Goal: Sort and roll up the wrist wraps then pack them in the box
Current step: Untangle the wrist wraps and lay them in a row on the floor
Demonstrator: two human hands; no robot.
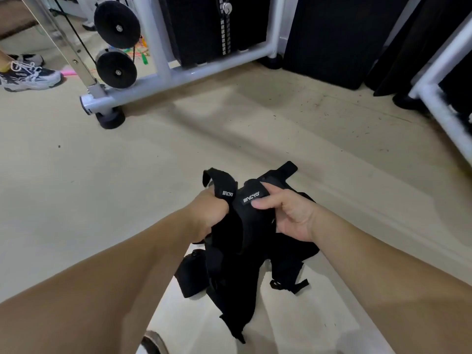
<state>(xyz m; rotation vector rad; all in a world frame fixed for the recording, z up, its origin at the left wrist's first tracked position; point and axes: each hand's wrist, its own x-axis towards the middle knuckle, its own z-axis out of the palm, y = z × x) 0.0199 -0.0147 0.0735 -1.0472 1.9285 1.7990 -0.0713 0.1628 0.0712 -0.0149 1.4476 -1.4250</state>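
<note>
I hold a bundle of black wrist wraps (237,254) above the pale floor, low in the middle of the view. My left hand (208,213) grips one wrap whose labelled end (224,187) loops up over my fingers. My right hand (288,213) pinches a second wrap at its white-lettered label (251,196), thumb on top. Long ends of the wraps hang down between my forearms. More black wraps (291,274) lie on the floor beneath my hands. No box is in view.
A white gym machine frame (163,80) with black pulleys (117,24) and a black weight stack stands across the back. Another white frame tube (444,108) runs down the right side. Someone's sneaker (28,75) is at the far left. A dark object (153,343) sits at the bottom edge.
</note>
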